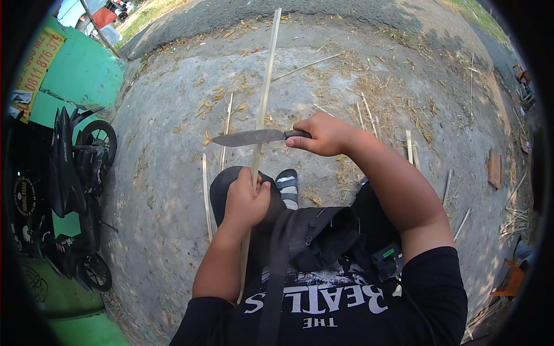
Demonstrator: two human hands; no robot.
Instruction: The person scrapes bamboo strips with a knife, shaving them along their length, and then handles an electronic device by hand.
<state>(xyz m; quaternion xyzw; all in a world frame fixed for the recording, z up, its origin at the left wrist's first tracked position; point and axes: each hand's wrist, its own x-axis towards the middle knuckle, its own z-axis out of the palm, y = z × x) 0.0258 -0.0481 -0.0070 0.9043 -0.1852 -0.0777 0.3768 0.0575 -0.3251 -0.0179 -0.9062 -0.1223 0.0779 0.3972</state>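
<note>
My left hand (247,199) is closed round a long, pale strip that looks like split bamboo (266,86). The strip runs from beside my left arm, up through the fist and far out ahead of me. My right hand (320,134) grips the dark handle of a large knife (248,138). Its broad, dull blade points left and lies across the strip, a short way beyond my left fist. Whether the edge bites into the strip, I cannot tell.
Thin strips (206,196) and dry leaves lie scattered over the grey concrete ground (167,173). A dark motorcycle (81,173) stands at the left by a green wall (86,63). On the right are a brown block (494,168) and a pile of sticks (515,222). My sandalled foot (287,187) is below the knife.
</note>
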